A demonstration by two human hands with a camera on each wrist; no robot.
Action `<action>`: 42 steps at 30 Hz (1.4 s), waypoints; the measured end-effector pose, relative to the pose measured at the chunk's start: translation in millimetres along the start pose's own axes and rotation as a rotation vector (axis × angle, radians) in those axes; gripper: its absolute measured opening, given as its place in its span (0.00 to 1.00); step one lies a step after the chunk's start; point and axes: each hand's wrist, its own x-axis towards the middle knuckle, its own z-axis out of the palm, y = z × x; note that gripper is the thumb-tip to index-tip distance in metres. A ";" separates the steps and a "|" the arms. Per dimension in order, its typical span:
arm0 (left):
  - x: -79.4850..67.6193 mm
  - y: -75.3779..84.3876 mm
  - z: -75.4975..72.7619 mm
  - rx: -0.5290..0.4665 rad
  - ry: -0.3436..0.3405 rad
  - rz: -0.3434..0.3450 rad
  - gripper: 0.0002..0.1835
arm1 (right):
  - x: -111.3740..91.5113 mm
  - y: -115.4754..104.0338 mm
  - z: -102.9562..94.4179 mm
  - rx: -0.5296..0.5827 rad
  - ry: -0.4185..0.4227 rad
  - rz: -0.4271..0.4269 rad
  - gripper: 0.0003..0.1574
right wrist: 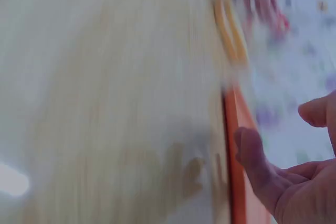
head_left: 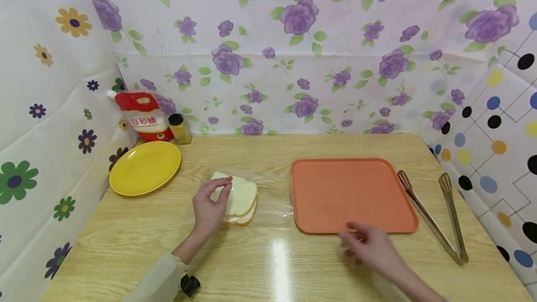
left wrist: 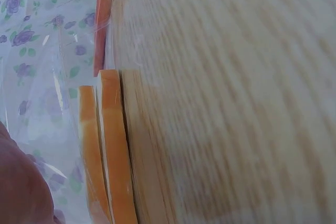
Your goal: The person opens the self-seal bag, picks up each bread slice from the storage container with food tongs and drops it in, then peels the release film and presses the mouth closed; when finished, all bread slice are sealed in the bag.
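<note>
Two stacked slices of white bread (head_left: pixel 242 197) lie on the table in a clear plastic bag (head_left: pixel 274 206), left of the orange tray (head_left: pixel 352 195). My left hand (head_left: pixel 209 206) pinches the bag's film between thumb and forefinger above the bread. In the left wrist view, the lifted film (left wrist: pixel 52 72) stands beside the slices' brown crusts (left wrist: pixel 113 129). My right hand (head_left: pixel 373 248) hovers at the tray's front edge, blurred by motion. Its thumb and fingers (right wrist: pixel 249 150) are apart and loosely bent in the right wrist view, with nothing between them.
A yellow plate (head_left: pixel 144 168) sits at the left edge. Behind it stand a red-and-white sugar pouch (head_left: pixel 147 118) and a yellow jar with a black cap (head_left: pixel 180 129). Metal tongs (head_left: pixel 436 227) lie right of the tray. Patterned sheets (head_left: pixel 268 59) border the table.
</note>
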 end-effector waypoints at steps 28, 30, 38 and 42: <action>-0.9 -4.3 1.2 0.008 -0.017 -0.004 0.07 | 61.4 -61.8 167.5 0.869 -0.088 0.216 0.36; -3.3 -14.1 1.8 0.013 -0.014 -0.004 0.08 | 62.3 -61.6 169.2 0.868 -0.078 0.214 0.36; -9.1 -37.8 0.9 0.039 -0.067 -0.030 0.08 | 67.1 -56.6 172.3 0.891 -0.053 0.230 0.33; -9.9 -38.4 0.8 0.067 -0.111 -0.012 0.08 | 69.8 -53.2 173.7 0.916 -0.038 0.228 0.29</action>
